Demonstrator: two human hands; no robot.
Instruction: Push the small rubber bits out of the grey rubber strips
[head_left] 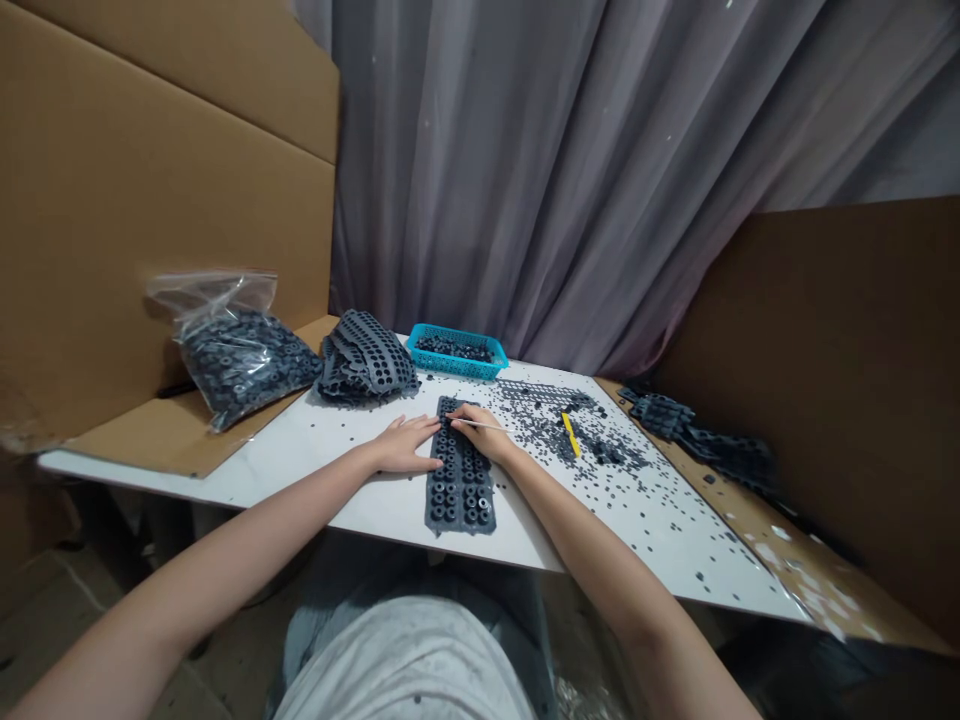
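Rubber strip (460, 478) lies on bench (337, 470). Left hand (405, 445) flat, open, pressing strip's left side. Right hand (484, 437) pinches thin pick (496, 428) at strip's far end. Probably light, floppy; grip the edges.

Makeshift piecework station: cardboard partitions (150, 180), curtain backdrop (585, 170), desk (360, 500) strewn with rubber parts (585, 440), bagged stock (240, 360).
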